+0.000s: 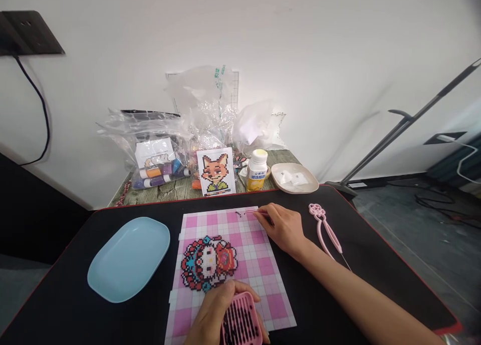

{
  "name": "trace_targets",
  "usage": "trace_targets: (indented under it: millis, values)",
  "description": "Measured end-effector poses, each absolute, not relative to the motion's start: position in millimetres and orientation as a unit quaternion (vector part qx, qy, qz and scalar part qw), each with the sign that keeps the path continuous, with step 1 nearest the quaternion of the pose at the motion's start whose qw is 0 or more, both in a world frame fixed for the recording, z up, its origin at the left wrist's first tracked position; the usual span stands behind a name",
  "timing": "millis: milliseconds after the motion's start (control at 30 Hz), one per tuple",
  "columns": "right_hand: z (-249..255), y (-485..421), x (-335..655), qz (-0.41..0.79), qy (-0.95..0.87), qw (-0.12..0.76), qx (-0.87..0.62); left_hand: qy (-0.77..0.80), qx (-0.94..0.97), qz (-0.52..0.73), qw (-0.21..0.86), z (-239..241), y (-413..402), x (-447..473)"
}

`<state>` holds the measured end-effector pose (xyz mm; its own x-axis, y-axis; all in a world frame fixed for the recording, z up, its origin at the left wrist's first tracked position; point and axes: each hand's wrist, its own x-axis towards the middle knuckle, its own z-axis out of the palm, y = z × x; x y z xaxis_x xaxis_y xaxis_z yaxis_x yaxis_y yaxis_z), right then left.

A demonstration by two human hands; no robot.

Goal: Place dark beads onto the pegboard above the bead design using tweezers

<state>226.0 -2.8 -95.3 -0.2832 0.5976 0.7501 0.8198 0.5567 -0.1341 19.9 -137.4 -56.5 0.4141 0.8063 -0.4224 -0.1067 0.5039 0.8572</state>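
Observation:
My left hand (214,312) is closed around a small pink tray (240,322) of dark beads at the near edge of a pink-and-white checked pegboard (259,270). My right hand (283,227) pinches a thin pink tool (257,213) whose tip sits by a few dark beads (239,214) at the board's far edge. A finished bead picture of a white cat face with red and blue trim (208,263) lies in the board's middle.
A light blue oval dish (130,257) lies left of the board on the black mat. Pink tweezers (325,227) lie to the right. Behind stand a fox bead picture card (216,171), a yellow-labelled bottle (257,170), a beige dish (295,179) and plastic bags of bead tubes (160,154).

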Motion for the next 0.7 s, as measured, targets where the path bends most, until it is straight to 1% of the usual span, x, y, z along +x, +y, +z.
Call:
trace_targets:
  millis: [333,700]
  values:
    - [-97.4,-0.7,225.1,-0.14,-0.794,0.384,-0.451,0.467,0.363,0.292,0.751,-49.6,-135.1,27.0]
    - [-96.9,-0.3,221.1,-0.145,-0.8,0.375,-0.446,0.478,0.389,0.28,0.736,-52.6,-134.7,24.7]
